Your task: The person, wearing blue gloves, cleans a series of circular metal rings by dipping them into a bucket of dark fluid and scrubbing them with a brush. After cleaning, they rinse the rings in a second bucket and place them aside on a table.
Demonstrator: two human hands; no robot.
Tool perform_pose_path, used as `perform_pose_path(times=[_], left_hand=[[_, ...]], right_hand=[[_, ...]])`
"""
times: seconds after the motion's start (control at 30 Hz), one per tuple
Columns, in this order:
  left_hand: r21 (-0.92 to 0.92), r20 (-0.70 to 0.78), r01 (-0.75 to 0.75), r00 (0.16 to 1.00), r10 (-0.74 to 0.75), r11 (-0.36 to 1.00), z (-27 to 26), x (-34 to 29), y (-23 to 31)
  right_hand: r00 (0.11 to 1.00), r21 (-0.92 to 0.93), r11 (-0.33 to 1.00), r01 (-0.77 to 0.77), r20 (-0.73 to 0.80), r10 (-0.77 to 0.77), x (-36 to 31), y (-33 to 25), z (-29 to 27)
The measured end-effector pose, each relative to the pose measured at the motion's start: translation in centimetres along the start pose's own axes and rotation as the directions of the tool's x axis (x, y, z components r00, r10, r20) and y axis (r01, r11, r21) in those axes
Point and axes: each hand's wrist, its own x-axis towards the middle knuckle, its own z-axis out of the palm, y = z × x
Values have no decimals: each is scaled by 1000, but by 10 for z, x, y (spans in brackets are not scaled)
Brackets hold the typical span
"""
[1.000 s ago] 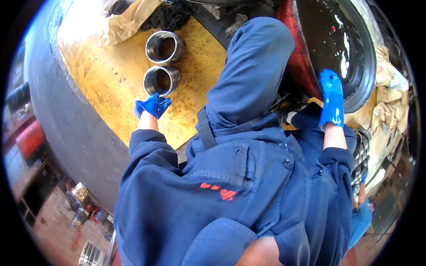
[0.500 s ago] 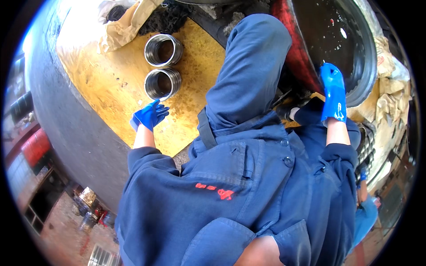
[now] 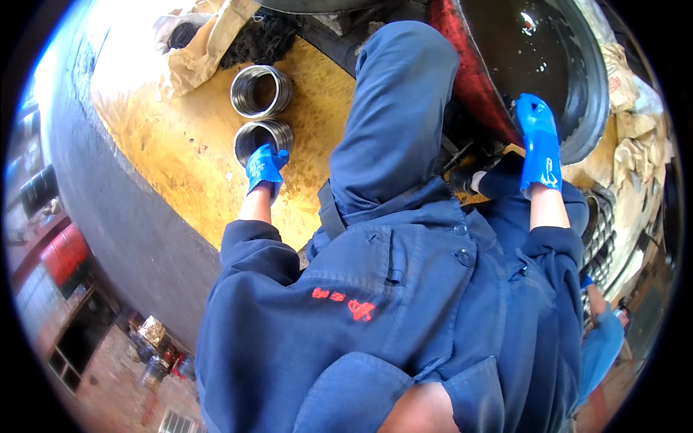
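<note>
Two short stacks of shiny metal rings stand on a yellow, stained board. My left hand (image 3: 265, 167), in a blue rubber glove, is at the near ring stack (image 3: 281, 133). Its fingers reach over the near edge into the opening, with the thumb at the outer side, closed on the wall. The far ring stack (image 3: 286, 90) stands just beyond. My right hand (image 3: 538, 130), gloved in blue too, is over the near left rim of a red basin (image 3: 473, 68) of dark liquid. Its fingers are curled together; what they hold, if anything, is hidden.
Brown paper (image 3: 206, 54) and a dark fibrous clump (image 3: 263, 37) lie at the board's far side. A grey curved surface (image 3: 137, 216) borders the yellow board (image 3: 180, 137) on the left. Crumpled paper sacks (image 3: 635, 137) lie right of the basin. Another person's sleeve (image 3: 603, 353) shows at lower right.
My left hand has moved right and away from me, from open beside the near ring stack to its near edge. My right hand stays at the basin rim, its fingers slightly more curled.
</note>
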Motion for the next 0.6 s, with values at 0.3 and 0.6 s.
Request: perform_pose_path(times=[0.3,0.6], left_hand=[[67,-11,-124,992,125,990,5,-3,-12],[61,-46,-275,959,278,959,-17,26,-13]], right_hand=[[1000,5,1000,-20,-11,20,3,-11,5],[956,-616,745,256,49,-288,-1,-43,1]])
